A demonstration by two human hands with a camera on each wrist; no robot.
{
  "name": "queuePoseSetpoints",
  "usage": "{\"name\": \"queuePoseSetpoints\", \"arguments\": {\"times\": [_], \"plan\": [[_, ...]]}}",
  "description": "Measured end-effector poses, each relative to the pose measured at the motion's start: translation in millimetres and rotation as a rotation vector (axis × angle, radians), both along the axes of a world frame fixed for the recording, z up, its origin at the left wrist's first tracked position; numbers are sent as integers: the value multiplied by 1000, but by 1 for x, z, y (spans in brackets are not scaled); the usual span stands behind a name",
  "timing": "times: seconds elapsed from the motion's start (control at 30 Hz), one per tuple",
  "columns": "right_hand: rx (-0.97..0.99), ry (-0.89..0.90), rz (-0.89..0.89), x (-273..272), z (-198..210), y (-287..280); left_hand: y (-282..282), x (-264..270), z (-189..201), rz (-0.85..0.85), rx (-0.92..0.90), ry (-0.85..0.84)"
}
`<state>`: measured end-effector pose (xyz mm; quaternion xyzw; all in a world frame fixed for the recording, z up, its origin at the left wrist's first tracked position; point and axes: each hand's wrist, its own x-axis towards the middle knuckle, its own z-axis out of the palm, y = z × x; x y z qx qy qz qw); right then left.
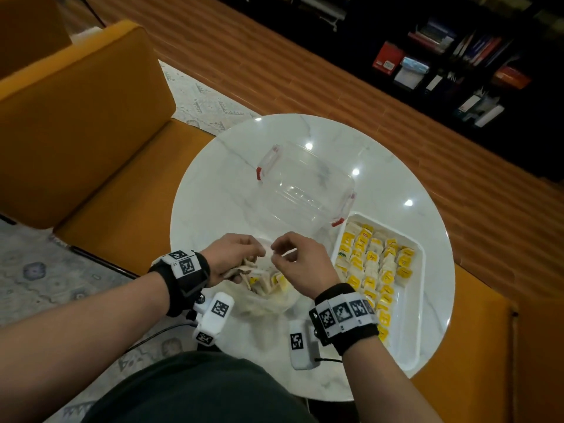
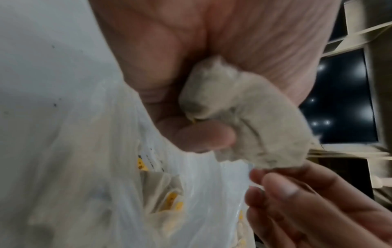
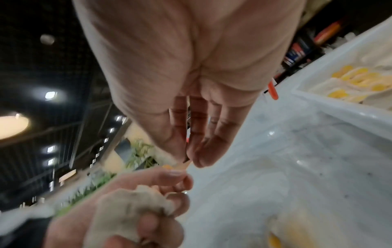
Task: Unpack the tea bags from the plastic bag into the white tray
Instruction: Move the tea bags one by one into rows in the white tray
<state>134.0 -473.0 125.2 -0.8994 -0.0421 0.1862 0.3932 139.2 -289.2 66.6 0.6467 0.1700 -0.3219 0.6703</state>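
Yellow-tagged tea bags (image 1: 377, 264) already fill much of the tray (image 1: 409, 346) on the counter (image 1: 213, 190), to the right of both hands. Left hand (image 1: 227, 259) grips a clump of tea bags (image 2: 244, 117) in curled fingers, above the plastic bag (image 1: 268, 303) that lies between the wrists. Right hand (image 1: 300, 264) pinches something small at that clump's edge, likely a tag or string; blur hides which. The right hand is nearer the tray.
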Motion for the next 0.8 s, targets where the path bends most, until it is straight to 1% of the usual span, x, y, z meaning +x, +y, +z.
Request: {"name": "queuePoseSetpoints", "arguments": {"times": [0.07, 0.17, 0.23, 0.33, 0.47, 0.57, 0.67, 0.8], "plan": [[-213, 0, 153, 5, -10, 4, 0, 0, -1, -105, 182, -52], [-563, 64, 412, 9, -23, 15, -5, -1, -7, -392, 488, -183], [-704, 70, 508, 9, -29, 18, -12, -2, -12, -516, 612, -232], [-812, 63, 553, 6, -36, 18, -25, -4, -20, -580, 727, -272], [-853, 63, 511, 7, -42, 12, -37, -3, -30, -650, 813, -292], [-839, 78, 462, 8, -40, 6, -39, -3, -32, -672, 801, -285], [-738, 115, 370, 10, -36, -3, -37, -1, -28, -646, 768, -284], [-483, 177, 222, 10, -30, -18, -20, 2, -21, -542, 724, -337]]}}
